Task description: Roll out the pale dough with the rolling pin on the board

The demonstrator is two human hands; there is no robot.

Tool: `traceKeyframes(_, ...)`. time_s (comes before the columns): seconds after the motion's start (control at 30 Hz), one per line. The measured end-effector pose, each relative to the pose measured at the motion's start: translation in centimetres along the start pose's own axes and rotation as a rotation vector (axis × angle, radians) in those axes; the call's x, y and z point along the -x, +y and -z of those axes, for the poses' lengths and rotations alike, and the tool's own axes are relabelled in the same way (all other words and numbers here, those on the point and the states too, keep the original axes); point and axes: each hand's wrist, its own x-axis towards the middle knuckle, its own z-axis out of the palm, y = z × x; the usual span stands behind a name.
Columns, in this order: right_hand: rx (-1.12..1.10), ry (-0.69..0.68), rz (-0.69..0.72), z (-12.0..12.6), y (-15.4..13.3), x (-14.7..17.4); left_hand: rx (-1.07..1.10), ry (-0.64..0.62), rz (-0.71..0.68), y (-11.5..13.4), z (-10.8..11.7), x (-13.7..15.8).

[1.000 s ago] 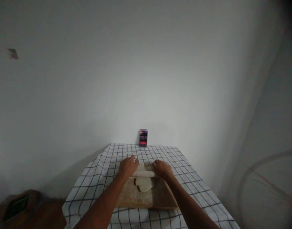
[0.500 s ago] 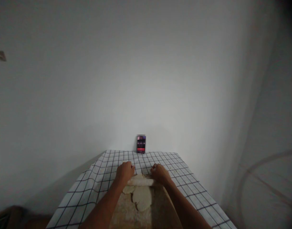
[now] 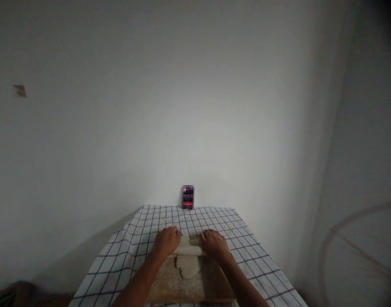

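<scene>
Pale wooden rolling pin ends hidden under both hands. Brown wooden board cut off at bottom edge. Small dark box at wall: label blurred, unreadable.

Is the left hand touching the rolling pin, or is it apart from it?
Touching. In the head view the left hand lies on the left end of the rolling pin, fingers curled over it, no gap visible.

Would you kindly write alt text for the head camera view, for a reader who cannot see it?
A person's left hand and right hand press a pale rolling pin over flattened dough on a floured wooden board. The board lies on a table with a black-checked white cloth; a small dark box stands at its far edge against a plain white wall.
</scene>
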Motion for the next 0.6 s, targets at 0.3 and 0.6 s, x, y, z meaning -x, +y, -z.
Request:
traceKeyframes(0.3,-0.14,0.054,-0.091,0.7,-2.9,6.6,0.125,0.1,-0.194,-1.6,-2.3,5.4)
traceKeyframes(0.6,-0.122,0.092,-0.141,0.3,-4.3,9.3,-0.097,0.565,-0.388,-4.1,-7.6,8.0)
